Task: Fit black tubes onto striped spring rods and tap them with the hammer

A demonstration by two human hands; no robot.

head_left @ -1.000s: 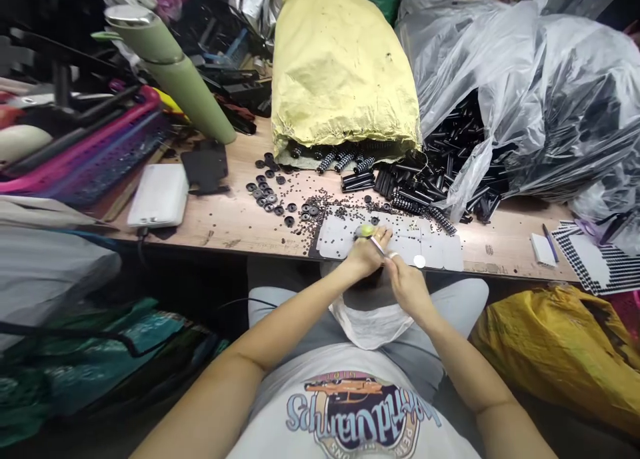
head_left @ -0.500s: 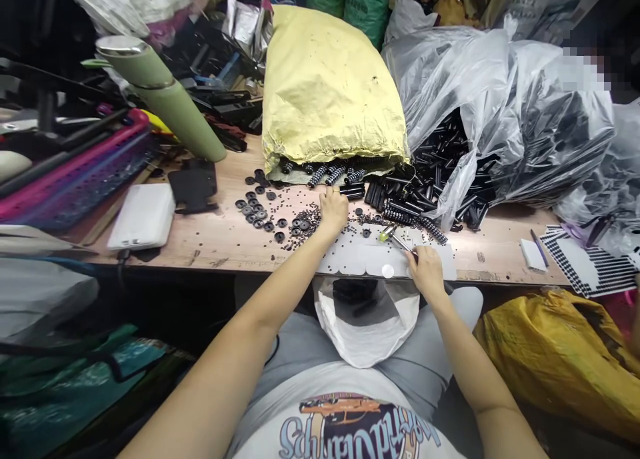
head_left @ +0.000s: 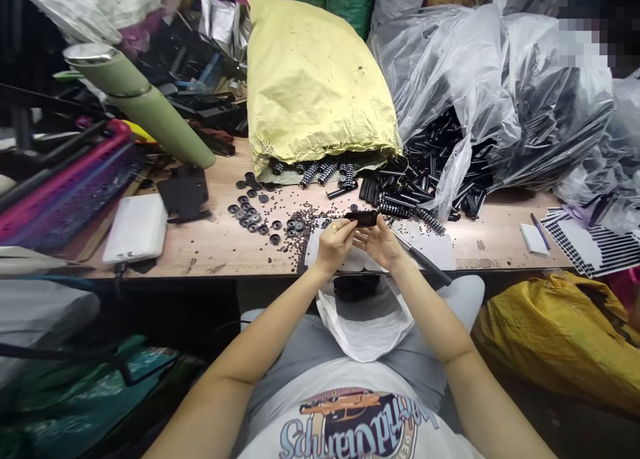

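Between my hands, just above the bench's front edge, is a short black plastic tube-like part (head_left: 362, 218). My left hand (head_left: 335, 246) pinches its left end, fingers closed. At the other end, my right hand (head_left: 384, 247) has its thumb and fingers closed around it, so both hands hold the one piece. A tool with a black handle (head_left: 427, 259) and metal shaft lies beside my right hand on a pale sheet (head_left: 440, 242); its head is hidden. Small black rings and round black caps (head_left: 250, 216) are scattered left of my left hand.
A yellow sack (head_left: 320, 79) spills black bristled rollers at its mouth. Clear plastic bags (head_left: 450, 66) of black tubes stand right of it. A green flask (head_left: 145, 106) and white box (head_left: 137, 229) are left. A white bag (head_left: 367, 342) hangs open at my lap.
My right hand has let go of the hammer-like tool and moved left. My left hand has drawn back from the pile with a black tube-like part, which both hands now hold.
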